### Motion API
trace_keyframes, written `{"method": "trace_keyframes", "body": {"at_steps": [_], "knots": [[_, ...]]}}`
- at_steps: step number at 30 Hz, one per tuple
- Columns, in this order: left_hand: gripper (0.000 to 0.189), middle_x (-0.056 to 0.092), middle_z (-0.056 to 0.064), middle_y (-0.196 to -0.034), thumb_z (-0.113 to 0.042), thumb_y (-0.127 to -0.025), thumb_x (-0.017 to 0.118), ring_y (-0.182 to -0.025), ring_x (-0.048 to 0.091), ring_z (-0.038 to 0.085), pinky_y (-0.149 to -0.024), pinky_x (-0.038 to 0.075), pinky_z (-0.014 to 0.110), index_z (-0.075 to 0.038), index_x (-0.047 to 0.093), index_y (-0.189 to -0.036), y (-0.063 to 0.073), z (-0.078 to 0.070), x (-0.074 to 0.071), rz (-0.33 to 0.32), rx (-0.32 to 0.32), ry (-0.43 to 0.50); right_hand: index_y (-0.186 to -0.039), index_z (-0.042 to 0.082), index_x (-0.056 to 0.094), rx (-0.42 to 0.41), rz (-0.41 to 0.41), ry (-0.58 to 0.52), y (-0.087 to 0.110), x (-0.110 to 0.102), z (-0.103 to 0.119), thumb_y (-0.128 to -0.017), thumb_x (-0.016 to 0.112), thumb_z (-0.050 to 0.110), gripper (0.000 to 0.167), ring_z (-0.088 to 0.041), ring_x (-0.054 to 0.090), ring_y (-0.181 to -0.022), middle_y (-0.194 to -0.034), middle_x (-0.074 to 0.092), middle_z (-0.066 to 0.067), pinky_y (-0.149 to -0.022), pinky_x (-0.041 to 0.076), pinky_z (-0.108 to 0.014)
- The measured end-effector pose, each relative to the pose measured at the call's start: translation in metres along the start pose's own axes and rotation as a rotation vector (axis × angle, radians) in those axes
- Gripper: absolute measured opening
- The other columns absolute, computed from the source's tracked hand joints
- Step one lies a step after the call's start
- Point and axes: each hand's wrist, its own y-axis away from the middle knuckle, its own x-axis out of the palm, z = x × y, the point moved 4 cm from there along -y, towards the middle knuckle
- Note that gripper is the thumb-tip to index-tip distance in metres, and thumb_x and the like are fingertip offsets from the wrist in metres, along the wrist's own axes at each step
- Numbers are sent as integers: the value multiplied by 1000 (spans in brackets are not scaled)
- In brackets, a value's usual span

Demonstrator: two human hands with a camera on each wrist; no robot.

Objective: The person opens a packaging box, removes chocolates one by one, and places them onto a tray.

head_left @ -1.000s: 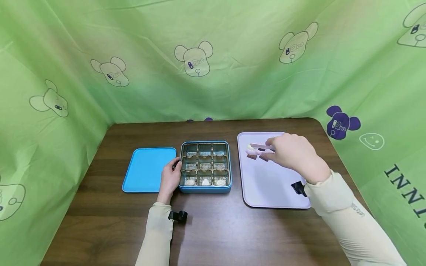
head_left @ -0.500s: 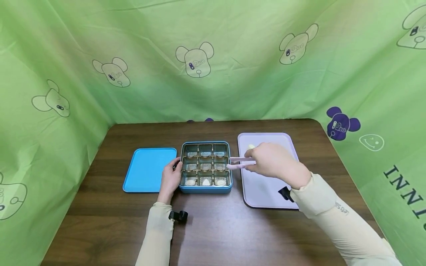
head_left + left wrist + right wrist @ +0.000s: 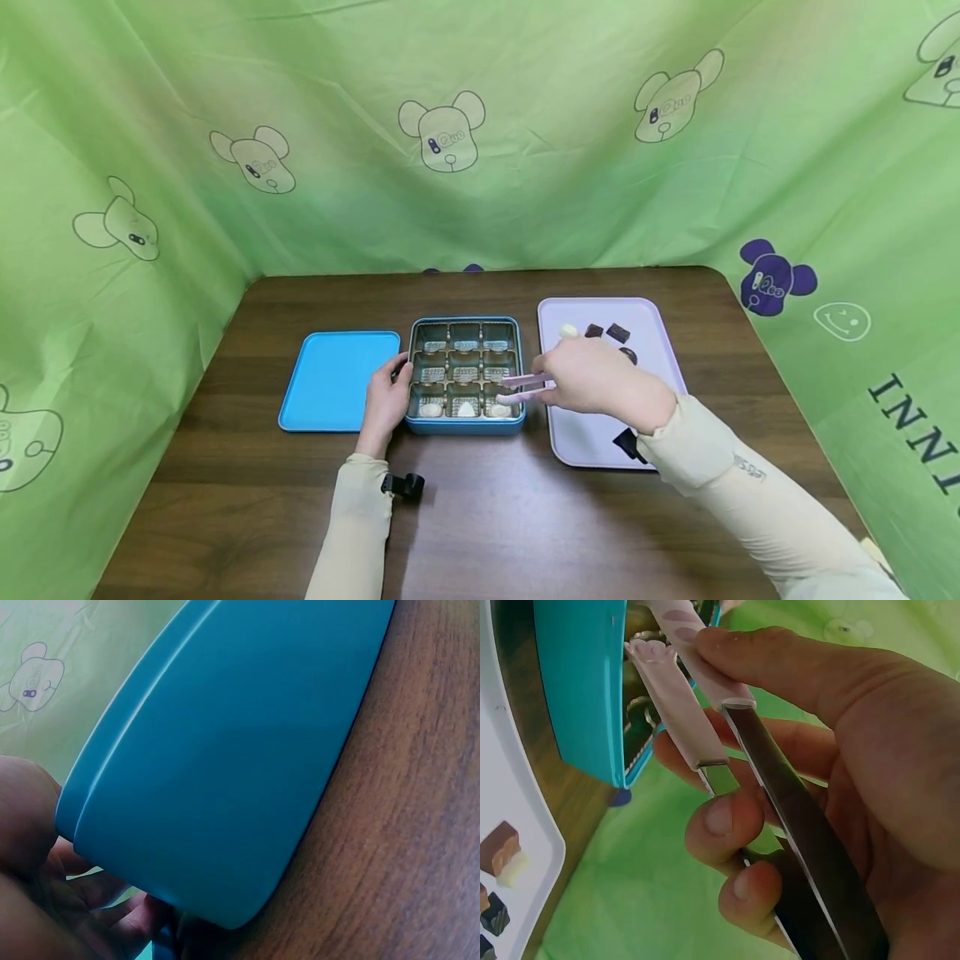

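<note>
A blue box (image 3: 465, 427) with a gold insert (image 3: 448, 367) of square compartments stands on the table. White pieces (image 3: 466, 409) that look like chocolates lie in the front row. My left hand (image 3: 385, 408) holds the box's left side, thumb at the rim and fingers bent against the wall in the left wrist view. My right hand (image 3: 596, 377) grips metal tongs (image 3: 525, 389) with pink silicone tips. Those tips reach over the box's right rim, above the front right compartment, spread apart. Nothing shows between them in the right wrist view (image 3: 667, 675).
Right of the box is a pale lilac tray (image 3: 585, 446). Dark chocolates (image 3: 618, 333) and a white piece (image 3: 568, 331) lie near its far end; a brown piece (image 3: 499, 849) shows in the right wrist view. A flat blue lid (image 3: 337, 383) lies left of the box.
My right hand has moved left and nearer with the tongs, from the tray's far end to over the box's front right. The dark chocolates are uncovered. My left hand stays at the box.
</note>
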Motion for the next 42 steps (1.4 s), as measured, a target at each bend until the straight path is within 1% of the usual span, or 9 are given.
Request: {"method": "trace_keyframes", "body": {"at_steps": [4,7,14,19,22,25,33,40,42], "knots": [[38,62,22,-131,-19,-107,51,-111,61,33,-88,52,45,-1,58,-140,-1,0,0,-3,0,3,-83,18,74,-43,-4,36,-3,2,7,-83,81,38,21,-15,56,-60,-68,63,6,-54,50,-42],[39,61,21,-132,-19,-107,52,-112,60,32,-89,51,47,-2,58,-141,-1,0,0,8,-10,10,-75,19,68,-49,-5,56,-6,5,11,-82,81,38,24,-14,54,-58,-65,57,7,-53,49,-40],[38,62,21,-132,-18,-107,52,-113,60,33,-91,50,48,-2,58,-141,0,0,-1,12,-12,5,-69,20,64,-57,26,76,-14,8,19,-81,81,33,25,-16,55,-57,-65,58,6,-52,49,-41],[38,63,22,-130,-18,-107,52,-110,61,33,-89,50,47,-1,58,-140,1,-2,-3,7,6,1,-61,20,54,-59,36,129,-22,5,26,-78,79,23,31,-18,54,-57,-65,58,3,-49,48,-42],[38,63,22,-129,-17,-106,52,-109,61,33,-87,50,46,0,59,-139,1,-2,-3,5,18,-3,-61,20,53,-38,52,179,-27,6,32,-78,78,21,30,-19,56,-59,-67,60,1,-51,49,-43],[38,63,21,-130,-18,-106,53,-109,61,32,-87,50,46,-1,58,-140,1,-3,-2,7,18,1,-63,19,57,-24,64,225,-32,10,38,-80,78,24,28,-22,59,-61,-69,63,0,-52,51,-45],[39,63,21,-130,-18,-106,53,-109,61,32,-87,50,46,-1,58,-141,2,-2,-2,11,14,4,-66,17,65,-29,63,264,-39,17,48,-83,76,19,20,-22,63,-61,-71,66,-2,-49,52,-43],[38,63,22,-129,-17,-106,52,-109,61,33,-88,50,47,-1,59,-140,2,-4,-2,7,8,13,-67,17,63,-24,97,282,-44,19,54,-85,79,38,32,-22,64,-63,-72,66,-2,-51,53,-43],[38,63,21,-130,-18,-106,53,-111,61,32,-89,50,47,-1,58,-140,2,-4,-2,6,4,15,-68,17,64,-20,114,290,-45,20,56,-86,79,39,31,-22,64,-65,-73,67,-2,-52,53,-43]]}}
